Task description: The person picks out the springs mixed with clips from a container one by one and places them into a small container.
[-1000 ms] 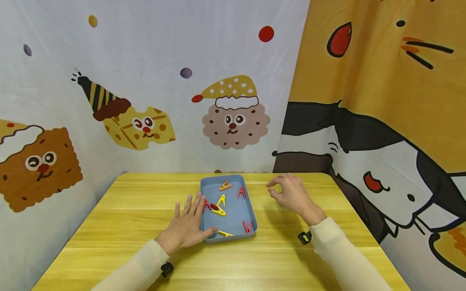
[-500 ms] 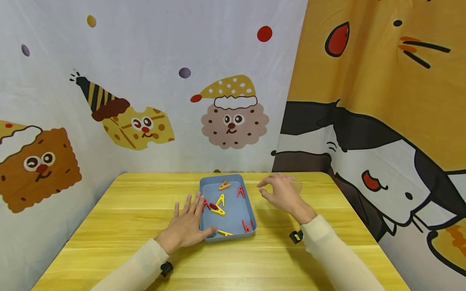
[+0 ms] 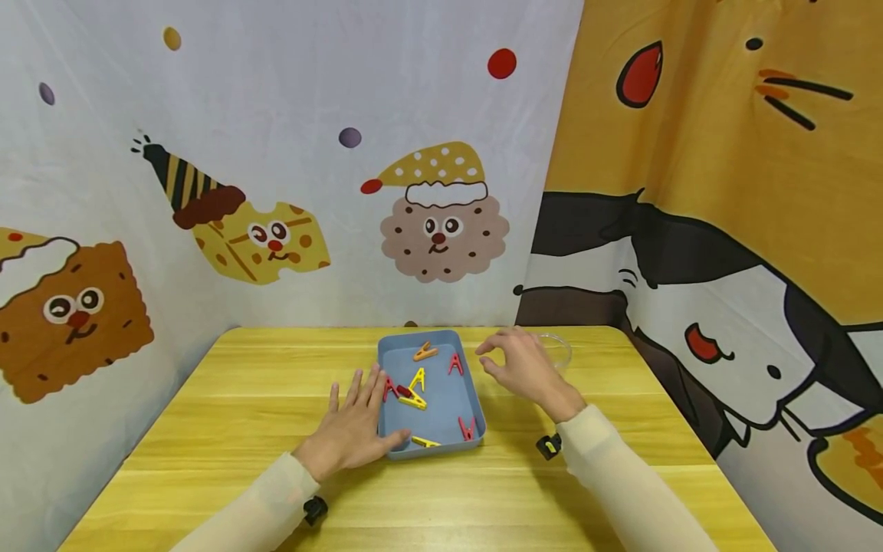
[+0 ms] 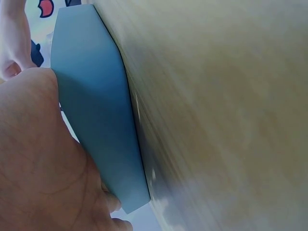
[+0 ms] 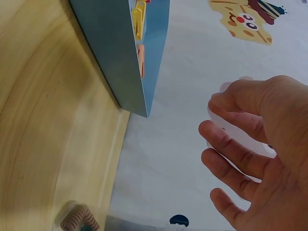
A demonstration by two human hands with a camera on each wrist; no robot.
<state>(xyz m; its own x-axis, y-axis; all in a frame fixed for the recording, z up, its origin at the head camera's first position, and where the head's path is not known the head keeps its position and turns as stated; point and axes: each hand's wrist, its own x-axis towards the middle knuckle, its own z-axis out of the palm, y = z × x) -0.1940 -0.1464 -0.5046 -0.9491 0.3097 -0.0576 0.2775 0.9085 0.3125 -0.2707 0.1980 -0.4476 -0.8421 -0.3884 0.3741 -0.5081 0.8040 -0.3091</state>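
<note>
A blue-grey tray (image 3: 438, 410) lies on the table with several small plastic clips in it. Among them are an orange clip (image 3: 425, 352), a yellow clip (image 3: 418, 379), a red clip (image 3: 456, 364) and another red clip (image 3: 467, 428). My left hand (image 3: 353, 425) rests with spread fingers against the tray's left side, its thumb over the near left corner. Just right of the tray hovers my right hand (image 3: 520, 364), fingers loosely bent and holding nothing. The right wrist view shows that hand (image 5: 250, 144) empty, apart from the tray wall (image 5: 110, 53).
Behind my right hand is a clear round dish (image 3: 562, 353), partly hidden. A small coiled thing (image 5: 79, 219) shows at the bottom of the right wrist view. The yellow wooden table (image 3: 241, 399) meets a printed curtain (image 3: 310, 299) at its back edge.
My right hand has moved left toward the tray, bringing the clear round dish behind it into view. My left hand, the tray and the clips have stayed in place.
</note>
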